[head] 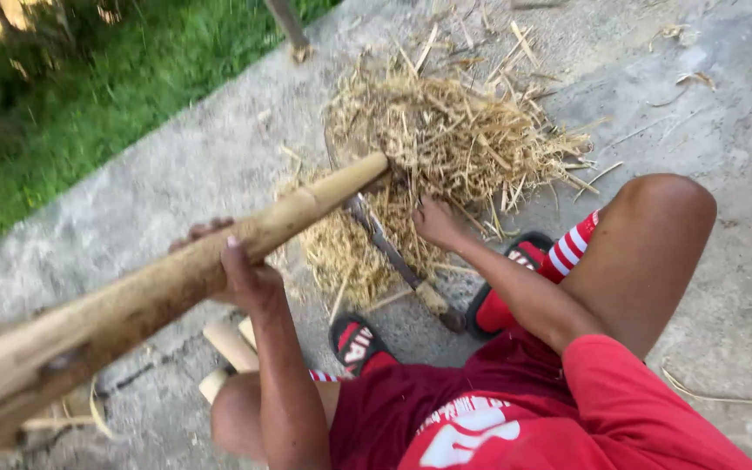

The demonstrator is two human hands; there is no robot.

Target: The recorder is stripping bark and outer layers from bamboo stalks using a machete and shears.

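Note:
My left hand (238,271) is closed around a long, thick, tan wooden pole (132,305). The pole runs from the lower left corner up to its far tip, which rests on a heap of dry straw-like shavings (446,130). My right hand (435,223) reaches down onto the edge of that heap, fingers bent into the shavings, right beside a long knife (393,257). The knife lies flat on the concrete, its pale handle (433,298) pointing toward me. Whether the right hand holds anything is hidden by the shavings.
I squat on a concrete floor (724,104) in red shorts and red-and-black sandals (354,341). Short cut pieces of pale wood (228,348) lie by my left knee. Grass (89,78) borders the concrete at the upper left, with a thin post (287,24) at its edge.

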